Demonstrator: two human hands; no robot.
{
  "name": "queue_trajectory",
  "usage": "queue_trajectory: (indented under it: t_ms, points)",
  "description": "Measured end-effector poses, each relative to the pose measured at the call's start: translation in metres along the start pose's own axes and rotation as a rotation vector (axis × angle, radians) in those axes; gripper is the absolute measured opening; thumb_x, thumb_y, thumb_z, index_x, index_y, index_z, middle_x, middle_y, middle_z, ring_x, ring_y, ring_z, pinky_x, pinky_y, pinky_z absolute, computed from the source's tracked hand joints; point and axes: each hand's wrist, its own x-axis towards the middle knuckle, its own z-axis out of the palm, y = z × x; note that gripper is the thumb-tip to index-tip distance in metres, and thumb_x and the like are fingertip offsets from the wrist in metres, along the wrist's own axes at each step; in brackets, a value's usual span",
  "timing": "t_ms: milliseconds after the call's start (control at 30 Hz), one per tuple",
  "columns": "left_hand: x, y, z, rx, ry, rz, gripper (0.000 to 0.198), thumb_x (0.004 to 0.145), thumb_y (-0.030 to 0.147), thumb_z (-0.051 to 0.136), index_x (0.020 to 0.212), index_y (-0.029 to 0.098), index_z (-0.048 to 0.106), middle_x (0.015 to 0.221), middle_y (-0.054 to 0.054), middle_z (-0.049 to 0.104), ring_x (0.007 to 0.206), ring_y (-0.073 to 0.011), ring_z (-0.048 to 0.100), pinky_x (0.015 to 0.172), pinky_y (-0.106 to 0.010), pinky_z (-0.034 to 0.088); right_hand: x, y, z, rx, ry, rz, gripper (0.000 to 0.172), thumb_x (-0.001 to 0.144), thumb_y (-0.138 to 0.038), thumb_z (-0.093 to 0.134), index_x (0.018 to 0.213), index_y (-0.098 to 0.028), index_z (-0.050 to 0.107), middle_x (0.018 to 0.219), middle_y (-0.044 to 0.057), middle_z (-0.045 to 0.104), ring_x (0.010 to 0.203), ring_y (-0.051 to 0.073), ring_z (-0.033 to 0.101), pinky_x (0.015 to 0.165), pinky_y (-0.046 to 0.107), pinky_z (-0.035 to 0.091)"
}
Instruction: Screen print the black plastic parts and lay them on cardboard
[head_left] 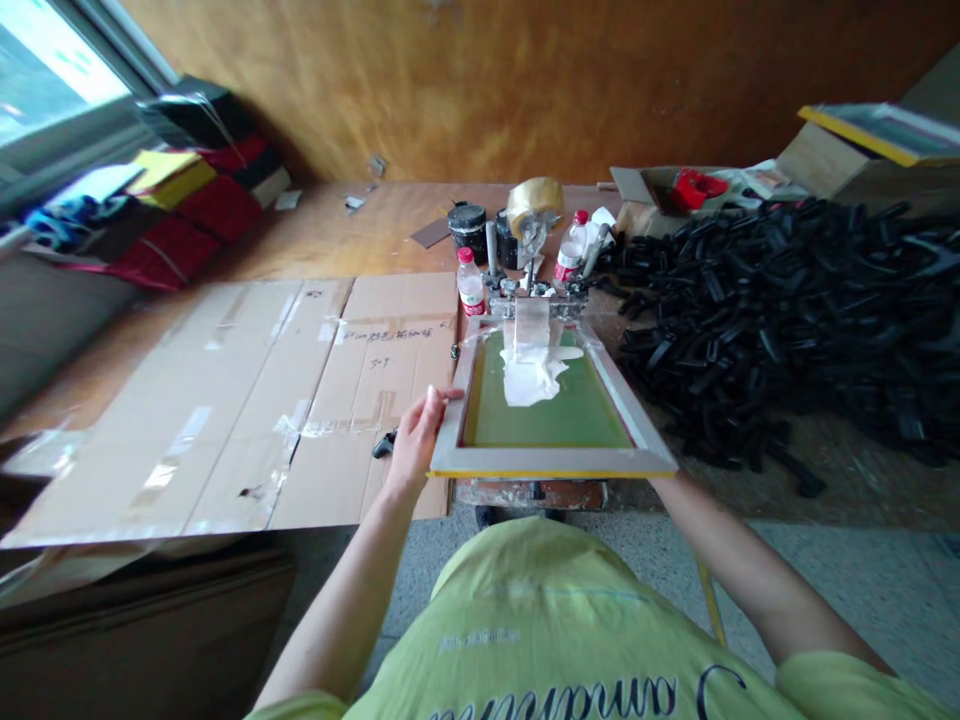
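A screen-printing frame with a pale border and green mesh sits tilted up in front of me. White ink lies on the mesh under a pale squeegee blade. My left hand is closed at the frame's left edge, a finger touching the border. Beside that hand, a small black plastic part shows against the cardboard; I cannot tell whether the hand touches it. My right hand reaches under the frame's near right corner, which hides its fingers. Behind the mesh, a metal clamp carries the frame.
Flattened cardboard covers the table's left side. A large heap of black plastic parts lies at right. Red-capped bottles, a black tub and a tape roll stand around the clamp. Stacked coloured bundles sit by the window.
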Motion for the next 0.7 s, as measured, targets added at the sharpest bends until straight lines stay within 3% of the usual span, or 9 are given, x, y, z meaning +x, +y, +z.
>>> queue_trajectory:
  t_ms: [100, 200, 267, 300, 400, 467, 600, 700]
  points:
    - [-0.014, -0.046, -0.002, 0.031, -0.024, -0.149, 0.065, 0.080, 0.058, 0.067, 0.132, 0.020, 0.059, 0.069, 0.001, 0.063, 0.054, -0.0121, 0.056, 0.047, -0.021, 0.041, 0.024, 0.009, -0.028, -0.017, 0.172, 0.120, 0.042, 0.094, -0.020, 0.036, 0.123, -0.015, 0.067, 0.105, 0.014, 0.067, 0.092, 0.025, 0.064, 0.084, 0.044, 0.053]
    - [-0.012, -0.084, 0.002, 0.084, 0.004, -0.182, 0.077, 0.079, 0.048, 0.072, 0.146, 0.021, 0.046, 0.071, 0.002, 0.063, 0.056, -0.0120, 0.058, 0.050, -0.020, 0.042, 0.059, -0.025, -0.042, -0.005, 0.285, -0.055, 0.050, 0.088, -0.028, 0.059, 0.137, -0.015, 0.056, 0.131, 0.016, 0.056, 0.114, 0.028, 0.058, 0.098, 0.043, 0.049]
    - [-0.007, -0.100, 0.002, 0.129, 0.006, -0.188, 0.077, 0.079, 0.045, 0.071, 0.147, 0.021, 0.044, 0.071, 0.002, 0.063, 0.056, -0.0118, 0.057, 0.050, -0.020, 0.042, 0.078, -0.060, -0.040, -0.063, 0.222, -0.191, 0.061, 0.081, -0.027, 0.072, 0.138, -0.016, 0.053, 0.135, 0.015, 0.053, 0.120, 0.029, 0.053, 0.101, 0.042, 0.047]
    - [-0.004, -0.106, 0.001, 0.147, -0.001, -0.191, 0.076, 0.080, 0.045, 0.071, 0.147, 0.020, 0.045, 0.071, 0.002, 0.063, 0.057, -0.0120, 0.057, 0.050, -0.020, 0.042, 0.083, -0.075, -0.037, -0.107, 0.148, -0.219, 0.058, 0.079, -0.025, 0.074, 0.133, -0.016, 0.056, 0.130, 0.015, 0.056, 0.118, 0.028, 0.054, 0.099, 0.041, 0.047]
    - [0.001, -0.115, -0.003, 0.192, -0.023, -0.204, 0.070, 0.080, 0.046, 0.070, 0.143, 0.020, 0.051, 0.070, 0.002, 0.062, 0.057, -0.0132, 0.057, 0.051, -0.022, 0.043, 0.077, -0.102, -0.023, -0.202, -0.095, -0.211, 0.028, 0.084, -0.022, 0.069, 0.111, -0.016, 0.066, 0.105, 0.011, 0.067, 0.099, 0.025, 0.060, 0.084, 0.035, 0.048]
    - [0.002, -0.117, -0.006, 0.211, -0.026, -0.209, 0.067, 0.081, 0.047, 0.069, 0.141, 0.021, 0.053, 0.070, 0.001, 0.063, 0.059, -0.0141, 0.058, 0.053, -0.022, 0.044, 0.059, -0.102, -0.016, -0.247, -0.185, -0.263, 0.014, 0.089, -0.020, 0.061, 0.101, -0.017, 0.068, 0.097, 0.009, 0.069, 0.094, 0.023, 0.060, 0.079, 0.032, 0.046]
    - [0.000, -0.120, -0.006, 0.215, -0.013, -0.206, 0.066, 0.082, 0.048, 0.067, 0.141, 0.022, 0.052, 0.077, -0.001, 0.067, 0.064, -0.0158, 0.061, 0.056, -0.024, 0.047, 0.023, -0.086, -0.018, -0.263, -0.249, -0.529, 0.024, 0.091, -0.009, 0.049, 0.099, -0.017, 0.070, 0.097, 0.009, 0.070, 0.094, 0.021, 0.060, 0.077, 0.030, 0.040]
    - [0.000, -0.119, -0.004, 0.208, -0.011, -0.205, 0.068, 0.083, 0.050, 0.066, 0.142, 0.022, 0.050, 0.078, -0.002, 0.067, 0.064, -0.0159, 0.061, 0.054, -0.023, 0.046, 0.022, -0.080, -0.025, -0.202, -0.303, -0.618, 0.023, 0.085, -0.008, 0.055, 0.094, -0.019, 0.072, 0.091, 0.006, 0.070, 0.089, 0.019, 0.059, 0.074, 0.029, 0.038]
